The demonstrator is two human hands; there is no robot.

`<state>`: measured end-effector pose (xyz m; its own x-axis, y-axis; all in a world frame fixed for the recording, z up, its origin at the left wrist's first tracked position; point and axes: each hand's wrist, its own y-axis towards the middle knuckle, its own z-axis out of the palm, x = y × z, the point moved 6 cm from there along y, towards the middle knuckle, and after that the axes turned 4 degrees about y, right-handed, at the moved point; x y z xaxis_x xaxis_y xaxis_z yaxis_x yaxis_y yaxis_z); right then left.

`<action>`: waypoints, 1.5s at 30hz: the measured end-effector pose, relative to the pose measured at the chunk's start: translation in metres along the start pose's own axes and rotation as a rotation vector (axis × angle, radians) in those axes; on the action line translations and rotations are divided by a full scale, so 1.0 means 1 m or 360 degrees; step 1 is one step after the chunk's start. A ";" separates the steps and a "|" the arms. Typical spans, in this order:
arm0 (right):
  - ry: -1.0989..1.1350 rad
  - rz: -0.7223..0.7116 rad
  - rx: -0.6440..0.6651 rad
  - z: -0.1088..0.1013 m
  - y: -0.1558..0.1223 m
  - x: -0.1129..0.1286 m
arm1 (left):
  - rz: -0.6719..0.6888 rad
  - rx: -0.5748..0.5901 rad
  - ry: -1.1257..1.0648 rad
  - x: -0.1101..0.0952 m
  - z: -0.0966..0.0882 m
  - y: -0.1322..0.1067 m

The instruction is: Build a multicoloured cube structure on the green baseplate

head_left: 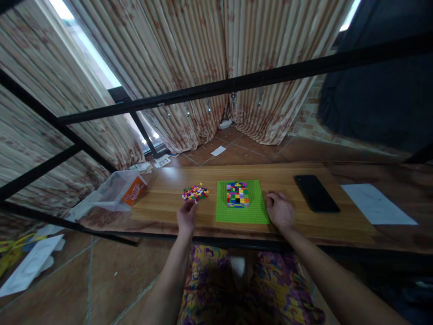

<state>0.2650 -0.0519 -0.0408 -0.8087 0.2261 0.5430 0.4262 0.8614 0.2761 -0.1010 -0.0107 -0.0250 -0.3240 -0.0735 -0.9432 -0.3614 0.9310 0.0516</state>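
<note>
My left hand (186, 215) is at the near edge of a loose pile of small multicoloured building bricks (195, 193). Its thumb and finger are pinched together, with a tiny pale speck at their tips that is too small to name. To the right of the pile lies a green studded baseplate (222, 215), carrying a block of many-coloured bricks (237, 195) built up in its middle. My right hand (280, 210) rests with curled fingers against the plate's right edge, and no object shows in it.
A black phone (316, 193) and a white paper sheet (379, 203) lie to the right. At the table's left end stands a clear plastic box (117, 189) with an orange label. A dark metal bar (216, 89) crosses beyond the wooden tabletop (158, 212), before striped curtains.
</note>
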 end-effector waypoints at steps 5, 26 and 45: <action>-0.0050 -0.0022 -0.0023 0.001 -0.001 -0.003 | -0.0024 -0.0069 0.0457 0.011 -0.039 -0.010; -0.0114 -0.0012 0.0008 -0.002 -0.001 -0.003 | 0.0184 0.0017 0.1176 -0.004 -0.009 -0.008; -0.0047 0.0006 0.0018 -0.001 0.000 -0.001 | 0.0842 0.0477 0.0707 -0.100 0.099 -0.015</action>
<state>0.2665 -0.0525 -0.0401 -0.8186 0.2426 0.5206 0.4249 0.8657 0.2647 0.0238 0.0178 0.0363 -0.7335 0.3323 -0.5929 0.1735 0.9350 0.3095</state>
